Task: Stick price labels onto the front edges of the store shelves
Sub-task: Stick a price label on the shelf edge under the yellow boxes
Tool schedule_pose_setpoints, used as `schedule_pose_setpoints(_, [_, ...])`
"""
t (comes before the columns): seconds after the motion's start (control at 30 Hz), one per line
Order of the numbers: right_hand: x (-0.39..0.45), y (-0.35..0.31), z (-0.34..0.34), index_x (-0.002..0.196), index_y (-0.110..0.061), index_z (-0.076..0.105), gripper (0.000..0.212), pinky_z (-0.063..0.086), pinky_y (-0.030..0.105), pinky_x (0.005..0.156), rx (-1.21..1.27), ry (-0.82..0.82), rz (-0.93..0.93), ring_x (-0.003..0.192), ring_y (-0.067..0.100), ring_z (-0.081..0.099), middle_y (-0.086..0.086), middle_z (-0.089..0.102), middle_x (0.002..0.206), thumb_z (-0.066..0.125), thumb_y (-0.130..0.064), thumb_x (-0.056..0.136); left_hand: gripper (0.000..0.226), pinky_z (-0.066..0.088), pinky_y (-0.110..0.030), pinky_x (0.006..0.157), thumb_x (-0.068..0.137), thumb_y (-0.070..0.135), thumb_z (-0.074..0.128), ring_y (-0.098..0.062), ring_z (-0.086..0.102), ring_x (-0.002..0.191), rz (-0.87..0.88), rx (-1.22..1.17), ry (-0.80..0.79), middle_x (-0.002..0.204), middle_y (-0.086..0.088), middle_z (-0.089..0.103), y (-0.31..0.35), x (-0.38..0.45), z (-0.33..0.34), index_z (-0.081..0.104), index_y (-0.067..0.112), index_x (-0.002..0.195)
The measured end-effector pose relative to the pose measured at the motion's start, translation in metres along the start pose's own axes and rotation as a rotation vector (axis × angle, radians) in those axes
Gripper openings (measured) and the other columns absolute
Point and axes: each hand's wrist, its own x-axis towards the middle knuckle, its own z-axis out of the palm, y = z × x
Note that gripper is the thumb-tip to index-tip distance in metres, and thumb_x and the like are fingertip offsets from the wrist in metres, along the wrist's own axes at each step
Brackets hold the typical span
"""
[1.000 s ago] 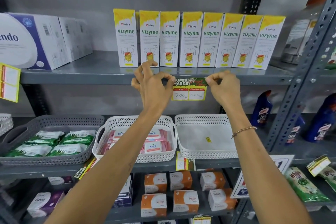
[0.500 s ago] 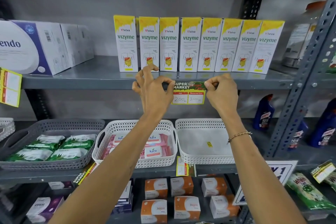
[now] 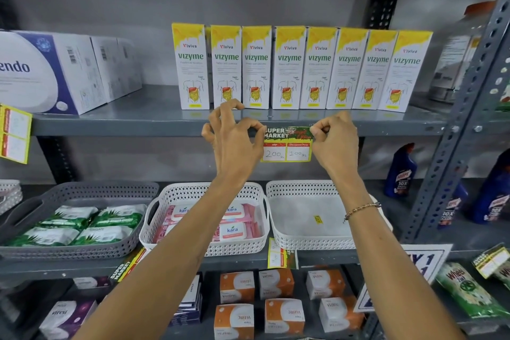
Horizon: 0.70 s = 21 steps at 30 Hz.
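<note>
A yellow and green price label (image 3: 287, 144) reading "SUPER MARKET", 200 and 100, lies against the front edge of the grey upper shelf (image 3: 124, 127), under a row of yellow and white Vizyme boxes (image 3: 300, 67). My left hand (image 3: 234, 143) pinches the label's top left corner between thumb and forefinger, its other fingers spread. My right hand (image 3: 334, 143) pinches the top right corner with curled fingers. The label's lower half hangs below the shelf edge.
Another label (image 3: 15, 136) hangs at the far left of the same edge, below white boxes (image 3: 55, 72). Below stand a grey basket (image 3: 82, 193) of green packs, a white basket (image 3: 204, 193) of pink wipes and a white basket (image 3: 303, 188). Labels (image 3: 281, 255) sit on the lower shelf edge.
Both hands stay pinched on the label's upper corners against the shelf edge. The view has tilted up slightly, so everything sits lower in frame.
</note>
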Motion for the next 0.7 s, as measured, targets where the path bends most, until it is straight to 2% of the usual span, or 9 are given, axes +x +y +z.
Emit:
schedule_pose_setpoints(0.13, [0.001,0.001,-0.002,0.071,-0.018,0.057,0.02,0.04,0.024,0.072,0.062,-0.018,0.004,0.082,0.014,0.052,-0.002,0.045,0.092,0.061,-0.003,0.084,0.006,0.025,-0.045,0.093,0.077,0.028,0.072,-0.025,0.041,0.117,0.011,-0.044,0.015,0.119,-0.005,0.05,-0.003,-0.004,0.002,0.069,0.024,0.075])
schedule_pose_setpoints(0.3, [0.0,0.002,-0.003,0.075,-0.015,0.058,0.019,0.039,0.022,0.075,0.117,-0.03,0.008,0.082,0.013,0.05,0.0,0.045,0.094,0.056,0.001,0.086,0.005,0.023,-0.038,0.09,0.081,0.021,0.069,-0.024,0.042,0.11,0.008,-0.128,0.014,0.115,-0.007,0.048,-0.001,-0.005,0.006,0.065,0.021,0.078])
schedule_pose_setpoints(0.53, [0.001,-0.001,0.002,0.071,-0.017,0.058,0.021,0.037,0.024,0.067,0.071,0.016,0.018,0.079,0.014,0.051,-0.001,0.045,0.093,0.056,0.0,0.083,0.004,0.022,-0.036,0.089,0.083,0.023,0.067,-0.023,0.042,0.108,-0.019,-0.077,0.002,0.115,-0.006,0.047,-0.003,-0.001,0.01,0.065,0.02,0.08])
schedule_pose_setpoints(0.63, [0.002,-0.001,0.004,0.07,-0.019,0.057,0.02,0.031,0.017,0.057,0.049,0.045,0.025,0.076,0.014,0.049,-0.003,0.045,0.093,0.058,-0.004,0.084,0.004,0.02,-0.034,0.089,0.083,0.024,0.067,-0.022,0.042,0.108,-0.026,-0.091,0.007,0.114,-0.005,0.047,-0.004,-0.004,0.012,0.065,0.021,0.081])
schedule_pose_setpoints(0.7, [0.002,-0.002,0.005,0.07,-0.02,0.057,0.019,0.033,0.021,0.058,0.045,0.057,0.025,0.075,0.015,0.05,-0.003,0.044,0.093,0.059,-0.008,0.085,0.004,0.02,-0.033,0.088,0.084,0.025,0.066,-0.02,0.042,0.108,-0.027,-0.095,0.016,0.113,-0.004,0.046,-0.004,-0.004,0.014,0.065,0.021,0.082])
